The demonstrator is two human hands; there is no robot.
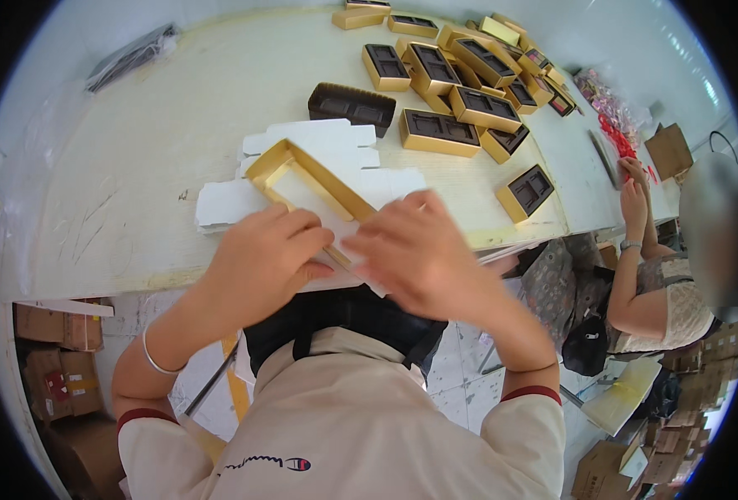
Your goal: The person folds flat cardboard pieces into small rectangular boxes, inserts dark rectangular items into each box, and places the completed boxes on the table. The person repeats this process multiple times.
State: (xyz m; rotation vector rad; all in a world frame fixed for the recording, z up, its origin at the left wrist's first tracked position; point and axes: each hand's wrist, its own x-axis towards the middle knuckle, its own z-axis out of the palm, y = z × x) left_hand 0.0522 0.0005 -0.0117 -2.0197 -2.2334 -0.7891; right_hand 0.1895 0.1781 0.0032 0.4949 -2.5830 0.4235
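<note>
Between my hands, near the table's front edge, a gold cardboard box (336, 194) with raised side walls is tilted over a stack of white flat cardboard blanks (219, 205). My left hand (265, 258) grips its near left wall, fingers curled over the edge. At the box's right end is my right hand (419, 254), slightly blurred, with its fingers bent on the end panel; part of that end is hidden beneath it. Just beyond the blanks lies a stack of dark brown plastic tray inserts (352, 107).
Gold boxes with dark inserts (440, 132) are piled at the back right, and one box (526, 193) stands apart near the front edge. Plastic-wrapped dark sheets (133, 57) lie at the far left. To the right, a co-worker's hands (633, 196) handle red ribbon (617, 136).
</note>
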